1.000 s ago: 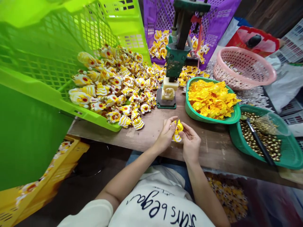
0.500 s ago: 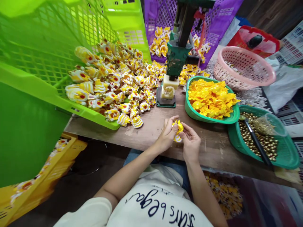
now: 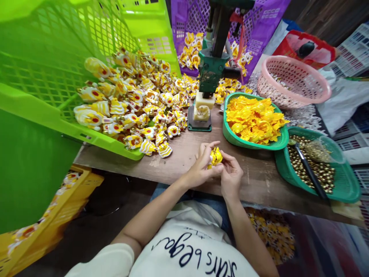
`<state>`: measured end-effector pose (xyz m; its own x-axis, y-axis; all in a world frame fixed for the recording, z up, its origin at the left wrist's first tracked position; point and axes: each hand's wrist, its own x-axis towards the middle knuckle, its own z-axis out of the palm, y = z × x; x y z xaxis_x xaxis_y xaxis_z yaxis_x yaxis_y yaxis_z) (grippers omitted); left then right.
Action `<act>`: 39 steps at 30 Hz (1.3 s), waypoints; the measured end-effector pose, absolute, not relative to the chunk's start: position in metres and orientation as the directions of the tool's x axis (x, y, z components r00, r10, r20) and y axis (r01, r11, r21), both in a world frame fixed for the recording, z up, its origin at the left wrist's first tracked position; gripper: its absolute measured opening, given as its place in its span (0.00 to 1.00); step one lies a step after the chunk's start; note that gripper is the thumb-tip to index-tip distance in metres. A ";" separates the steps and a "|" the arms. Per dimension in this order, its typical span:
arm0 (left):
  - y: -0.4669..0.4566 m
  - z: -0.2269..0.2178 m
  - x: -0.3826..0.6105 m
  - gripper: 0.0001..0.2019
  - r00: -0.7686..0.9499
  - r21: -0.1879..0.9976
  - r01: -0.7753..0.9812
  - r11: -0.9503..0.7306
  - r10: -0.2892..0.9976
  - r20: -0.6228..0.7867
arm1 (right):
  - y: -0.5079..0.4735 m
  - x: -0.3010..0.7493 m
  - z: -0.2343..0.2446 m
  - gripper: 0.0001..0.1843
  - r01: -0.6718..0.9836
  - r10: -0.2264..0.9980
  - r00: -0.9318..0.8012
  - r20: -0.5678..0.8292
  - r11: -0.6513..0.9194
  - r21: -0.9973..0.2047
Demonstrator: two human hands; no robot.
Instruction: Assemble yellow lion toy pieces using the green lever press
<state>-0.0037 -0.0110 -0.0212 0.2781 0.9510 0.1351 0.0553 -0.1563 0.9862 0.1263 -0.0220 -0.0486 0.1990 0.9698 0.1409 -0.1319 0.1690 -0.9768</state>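
Observation:
My left hand [image 3: 201, 165] and my right hand [image 3: 231, 174] meet over the wooden table [image 3: 259, 181], both pinched on one small yellow and white toy piece [image 3: 215, 157]. The fingers of both hands wrap round it, so most of it is hidden. A heap of yellow, white and red toy pieces [image 3: 138, 104] spills out of a tipped lime green crate [image 3: 57, 80] to the left. A green hand press [image 3: 211, 73] stands just beyond my hands, with a cream block [image 3: 201, 109] under it.
A green basket of plain yellow parts [image 3: 255, 119] sits right of the press. Another green basket [image 3: 340, 188] holds small brass-coloured bits and a dark scoop. Behind stand a pink basket [image 3: 294, 82] and a purple crate [image 3: 259, 27]. A yellow crate [image 3: 43, 227] lies below left.
Both hands have closed tighter round the toy piece and lifted it slightly away from me. Less of the piece shows now. The view has drifted a little.

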 end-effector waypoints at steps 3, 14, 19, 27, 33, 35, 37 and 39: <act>-0.012 -0.023 -0.005 0.39 0.288 0.977 0.058 -0.206 0.940 0.181 | -0.025 0.125 -0.047 0.16 -0.112 0.963 0.188 0.192 0.215 -0.970; -0.009 -0.025 -0.004 0.41 0.273 0.981 0.019 -0.193 0.945 0.180 | -0.030 0.114 -0.049 0.14 0.078 0.922 0.215 0.322 0.312 -0.947; -0.002 -0.021 -0.013 0.41 0.357 0.993 -0.106 -0.057 0.930 0.092 | -0.026 0.119 -0.051 0.17 0.110 0.945 0.163 0.282 0.267 -0.957; -0.003 -0.026 -0.016 0.43 0.419 0.861 -0.448 0.242 0.907 -0.037 | -0.032 0.117 -0.019 0.20 0.335 0.943 0.054 0.328 0.292 -0.896; -0.010 -0.020 -0.005 0.43 0.348 0.920 -0.376 0.106 0.937 0.035 | -0.033 0.114 -0.024 0.27 0.473 0.887 0.024 0.461 0.396 -0.787; -0.013 -0.017 -0.004 0.47 0.363 0.936 -0.331 0.120 0.932 0.009 | -0.028 0.118 -0.031 0.29 0.432 0.912 0.011 0.410 0.366 -0.824; -0.013 -0.014 -0.006 0.48 0.371 0.939 -0.323 0.121 0.929 0.008 | -0.022 0.124 -0.036 0.28 0.292 0.946 0.014 0.325 0.307 -0.906; -0.010 -0.010 -0.008 0.44 0.374 0.923 -0.366 0.120 0.927 0.028 | -0.015 0.130 -0.036 0.27 0.080 0.973 0.028 0.228 0.225 -0.971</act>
<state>-0.0083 -0.0105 -0.0103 0.3743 0.9269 0.0277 -0.3664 0.1204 0.9226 0.1303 -0.0154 -0.0364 0.0281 0.9732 0.2280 0.0799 0.2252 -0.9710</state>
